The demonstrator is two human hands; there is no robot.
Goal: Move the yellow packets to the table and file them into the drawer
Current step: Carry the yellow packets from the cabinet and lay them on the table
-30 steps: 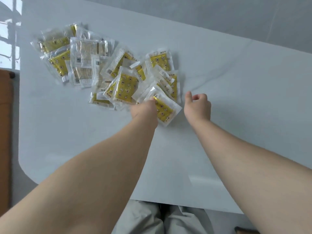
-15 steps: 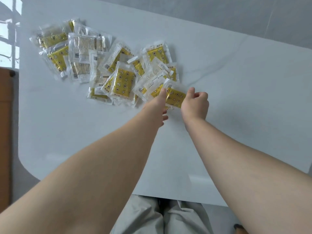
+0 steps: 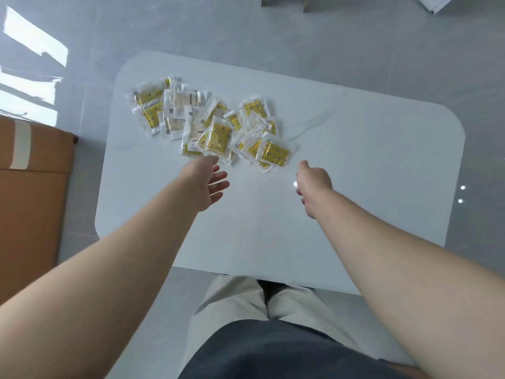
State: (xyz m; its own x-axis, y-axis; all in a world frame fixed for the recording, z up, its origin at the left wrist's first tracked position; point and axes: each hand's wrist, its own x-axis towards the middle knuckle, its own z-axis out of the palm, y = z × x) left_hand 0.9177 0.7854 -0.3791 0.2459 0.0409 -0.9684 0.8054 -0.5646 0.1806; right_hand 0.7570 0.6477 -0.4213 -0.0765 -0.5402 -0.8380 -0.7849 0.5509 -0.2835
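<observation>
A: Surface?
B: White counter (image 3: pixel 355 173), glossy, with rounded corners and faint grey veins.
A: Task items?
B: Yellow packets (image 3: pixel 216 138) in a loose, overlapping heap on the far left part of the counter. They're flat rectangular sachets of crinkly clear-and-white plastic with yellow dotted panels. A few lie pale side up.
A: Hands?
B: The left hand (image 3: pixel 205 184) is just on the near side of the heap, fingers (image 3: pixel 218 176) straight and spread, holding nothing. The right hand (image 3: pixel 314 181) is near the heap's right end, apart from it, thumb pointing toward it. Its fingers are tucked under the back of the hand, so I can't tell if they're clenched or loose.
A: Containers?
B: A brown cardboard box (image 3: pixel 35 201) sits on the glossy grey tile floor (image 3: pixel 273 31) left of the counter, with a pale tape strip (image 3: pixel 20 144) on top. The inside isn't visible.
</observation>
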